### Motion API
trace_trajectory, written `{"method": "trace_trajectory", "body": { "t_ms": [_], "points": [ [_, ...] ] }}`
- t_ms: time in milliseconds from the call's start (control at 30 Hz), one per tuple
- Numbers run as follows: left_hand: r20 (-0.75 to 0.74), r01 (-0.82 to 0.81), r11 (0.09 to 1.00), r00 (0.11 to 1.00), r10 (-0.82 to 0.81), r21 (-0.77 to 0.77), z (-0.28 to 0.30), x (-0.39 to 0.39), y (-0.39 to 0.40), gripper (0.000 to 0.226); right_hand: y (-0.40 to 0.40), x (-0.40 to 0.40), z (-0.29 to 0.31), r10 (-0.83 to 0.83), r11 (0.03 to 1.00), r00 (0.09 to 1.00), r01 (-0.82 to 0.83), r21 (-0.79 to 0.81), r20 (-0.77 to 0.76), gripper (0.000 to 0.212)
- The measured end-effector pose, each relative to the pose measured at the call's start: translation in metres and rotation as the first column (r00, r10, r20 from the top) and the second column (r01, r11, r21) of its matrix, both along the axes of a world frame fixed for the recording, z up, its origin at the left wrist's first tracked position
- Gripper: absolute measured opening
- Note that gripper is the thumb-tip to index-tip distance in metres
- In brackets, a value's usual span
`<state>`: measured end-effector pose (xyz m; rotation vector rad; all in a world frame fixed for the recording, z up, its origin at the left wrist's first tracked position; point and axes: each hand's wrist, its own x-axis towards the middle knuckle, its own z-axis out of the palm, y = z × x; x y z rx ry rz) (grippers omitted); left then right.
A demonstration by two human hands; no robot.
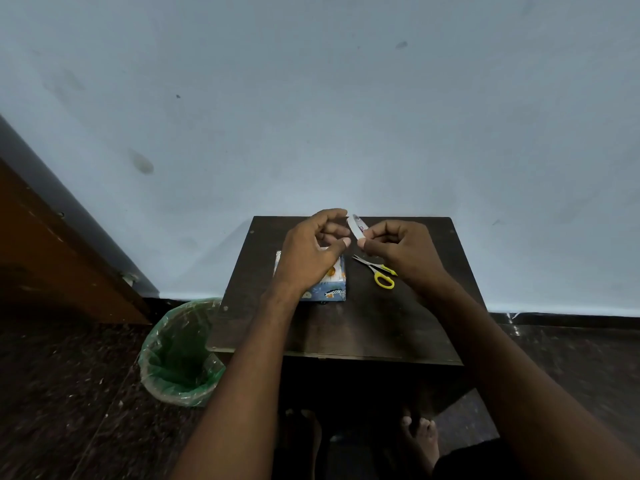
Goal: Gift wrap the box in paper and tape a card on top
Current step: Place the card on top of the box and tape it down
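On the dark tabletop, the wrapped box lies beneath the left hand, scissors at its 3 o'clock. The right hand pinches a small card; left fingers curl loosely beside it.

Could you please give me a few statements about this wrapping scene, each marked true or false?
1. The scissors lie on the table, right of the wrapped box. True.
2. The right hand holds the scissors. False: it pinches a small white strip, and the scissors lie untouched.
3. A bin lined with green plastic stands on the floor left of the table. True.
4. The box is still bare cardboard. False: patterned blue paper covers it.
5. The left hand rests flat on the table. False: it is raised above the box.
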<state>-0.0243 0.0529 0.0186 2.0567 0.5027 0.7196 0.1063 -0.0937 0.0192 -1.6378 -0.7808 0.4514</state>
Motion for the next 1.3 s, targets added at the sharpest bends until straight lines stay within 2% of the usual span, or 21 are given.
{"method": "trace_trajectory", "body": {
  "t_ms": [200,333,400,500,600,800,900,967,1033,1067,1100,1167,1233,1300],
  "points": [
    [-0.014,0.009,1.000,1.000,-0.009,0.014,0.000,-0.003,0.005,0.039,0.006,-0.006,-0.003,-0.004,1.000,0.964,0.011,-0.022,0.265,0.010],
    [0.009,-0.020,0.995,1.000,0.021,-0.099,0.000,-0.004,0.010,0.040,0.008,-0.007,-0.004,0.029,0.999,0.996,-0.033,0.042,0.089,0.010],
    [0.013,-0.033,0.987,0.999,0.036,-0.155,-0.001,-0.003,0.011,0.036,0.008,-0.006,-0.003,0.063,0.996,0.998,-0.064,0.062,0.021,0.017],
    [0.018,-0.080,0.984,0.996,0.084,-0.161,-0.001,-0.002,0.012,0.026,0.008,-0.007,0.000,0.168,0.980,0.985,-0.163,0.111,-0.029,0.032],
    [0.008,-0.112,0.983,0.993,0.115,-0.143,0.000,-0.002,0.010,0.023,0.007,-0.009,0.002,0.200,0.972,0.979,-0.192,0.135,-0.048,0.038],
    [-0.027,-0.146,0.988,0.989,0.144,-0.054,-0.006,-0.003,0.014,0.031,0.012,-0.011,0.003,0.176,0.974,0.961,-0.139,0.176,-0.215,0.038],
    [0.041,-0.170,0.976,0.983,0.177,-0.133,-0.003,-0.005,0.014,0.023,0.011,-0.008,0.000,0.145,0.982,0.969,-0.116,0.147,-0.202,0.023],
    [0.114,-0.111,0.913,0.979,0.168,-0.393,0.002,-0.003,0.012,0.022,0.009,-0.007,-0.001,0.120,0.985,0.983,-0.101,0.139,-0.141,0.012],
    [0.184,0.014,0.725,0.971,0.156,-0.688,0.009,-0.001,0.009,0.020,0.008,-0.008,-0.002,0.080,0.990,0.997,-0.082,0.114,0.021,0.010],
    [0.204,0.056,0.631,0.965,0.164,-0.774,0.011,0.000,0.008,0.020,0.008,-0.009,-0.004,0.060,0.993,0.991,-0.071,0.092,0.117,0.012],
    [0.211,0.081,0.557,0.962,0.174,-0.827,0.012,0.000,0.008,0.021,0.009,-0.010,-0.006,0.038,0.996,0.978,-0.055,0.075,0.206,0.015],
    [0.209,0.104,0.473,0.962,0.176,-0.875,0.014,-0.001,0.006,0.026,0.011,-0.012,-0.009,-0.007,0.997,0.931,-0.019,0.070,0.364,0.018],
    [0.191,0.096,0.462,0.968,0.165,-0.882,0.014,-0.002,0.006,0.029,0.015,-0.012,-0.012,-0.025,0.997,0.880,-0.011,0.073,0.475,0.020],
    [0.172,0.072,0.500,0.973,0.157,-0.863,0.015,-0.003,0.007,0.029,0.018,-0.011,-0.015,-0.010,0.999,0.827,-0.011,0.034,0.562,0.020]
  ]
}}
